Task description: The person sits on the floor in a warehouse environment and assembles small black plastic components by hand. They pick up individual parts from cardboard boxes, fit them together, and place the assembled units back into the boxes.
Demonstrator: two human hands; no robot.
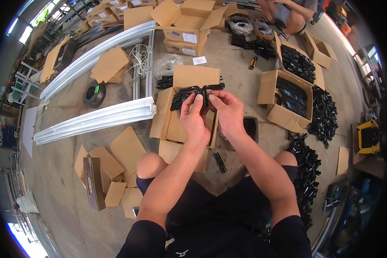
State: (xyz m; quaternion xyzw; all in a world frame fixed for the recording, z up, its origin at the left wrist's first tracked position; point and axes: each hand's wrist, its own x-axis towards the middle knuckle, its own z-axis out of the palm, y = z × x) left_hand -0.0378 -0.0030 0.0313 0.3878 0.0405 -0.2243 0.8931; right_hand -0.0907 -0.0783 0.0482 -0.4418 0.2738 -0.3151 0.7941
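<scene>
Both my hands are raised over an open cardboard box [160, 115] between my knees. My left hand [194, 120] pinches a black bracket-like part [188, 89] between thumb and fingers. Close beside it, my right hand [230, 112] pinches a similar black part [215, 87]. The two parts meet in the middle, their arms pointing outward left and right; whether they are joined I cannot tell. Several more black parts [177, 101] lie in the box at its left side. One black part [220, 162] lies on the floor before me. My fingers hide the lower ends of the held parts.
Right stand cardboard boxes of black parts [291, 98], with loose heaps [322, 118] beside them. Left lie long white metal profiles [94, 120], a black coil [94, 94] and flattened cardboard [129, 148]. Stacked boxes [185, 36] stand ahead; another person [292, 17] crouches far right.
</scene>
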